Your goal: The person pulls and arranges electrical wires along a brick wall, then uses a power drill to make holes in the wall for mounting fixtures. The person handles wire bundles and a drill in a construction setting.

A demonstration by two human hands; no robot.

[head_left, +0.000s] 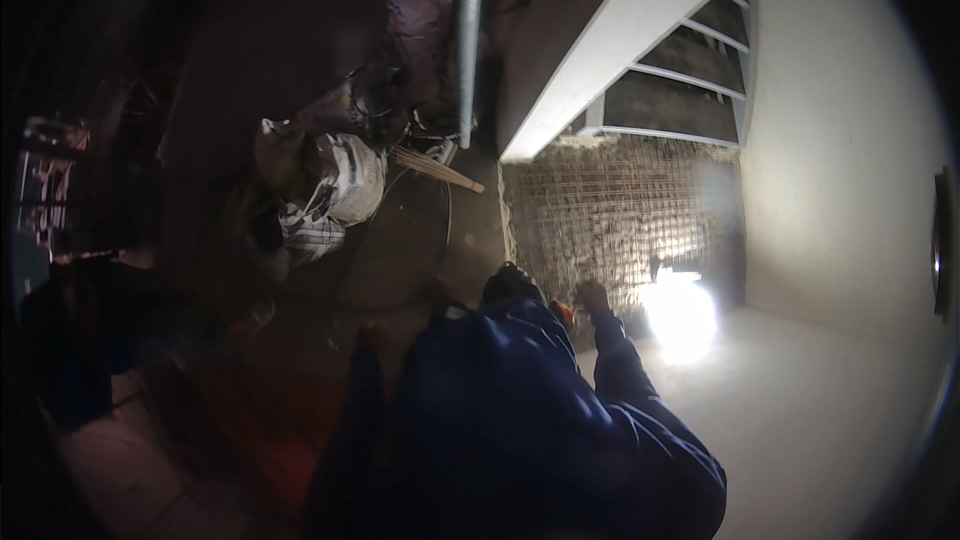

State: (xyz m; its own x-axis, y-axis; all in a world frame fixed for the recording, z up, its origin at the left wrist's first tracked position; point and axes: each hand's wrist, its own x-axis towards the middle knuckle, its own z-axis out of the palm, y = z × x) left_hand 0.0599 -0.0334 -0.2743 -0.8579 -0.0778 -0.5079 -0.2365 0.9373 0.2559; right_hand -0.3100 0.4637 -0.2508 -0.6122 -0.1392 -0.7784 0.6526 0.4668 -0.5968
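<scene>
Gridded floor (600, 205) is edged right by pale wall (840, 190), open left; left hand (371, 336) and right hand (592, 294) grips cannot be told.

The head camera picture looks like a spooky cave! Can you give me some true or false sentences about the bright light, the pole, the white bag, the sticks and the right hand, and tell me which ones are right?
1. The bright light is to the right of the person's right hand. True.
2. The pole is bright red. False: the pole is grey.
3. The right sleeve is dark blue. True.
4. The white bag is to the right of the light. False: the white bag is to its left, in the dimmer part.
5. The thin sticks show to the right of the white bag. True.
6. The right hand is holding the pole. False: they are well apart.
</scene>
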